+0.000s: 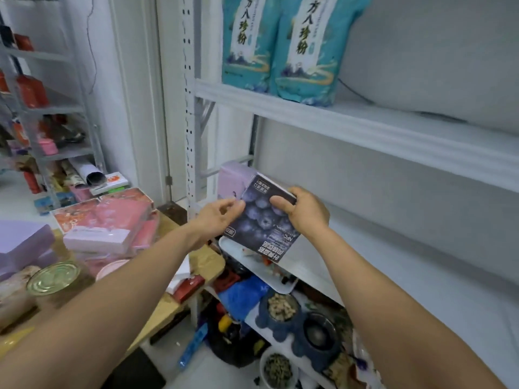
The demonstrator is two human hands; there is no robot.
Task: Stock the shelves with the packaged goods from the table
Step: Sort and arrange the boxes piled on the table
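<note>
My left hand (222, 217) pinches one blueberry box (261, 220), my right hand (304, 213) grips its corner, two teal bags (247, 43) (311, 49) on upper shelf (365, 130)

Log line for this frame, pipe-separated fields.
phase: shelving | item: dark blueberry-print cardboard box | left hand: pinches its edge | right hand: grips its top | where: at white shelf, beside upright lilac box

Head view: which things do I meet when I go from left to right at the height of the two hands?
lilac box → pink boxes → left hand → blueberry box → right hand
</note>
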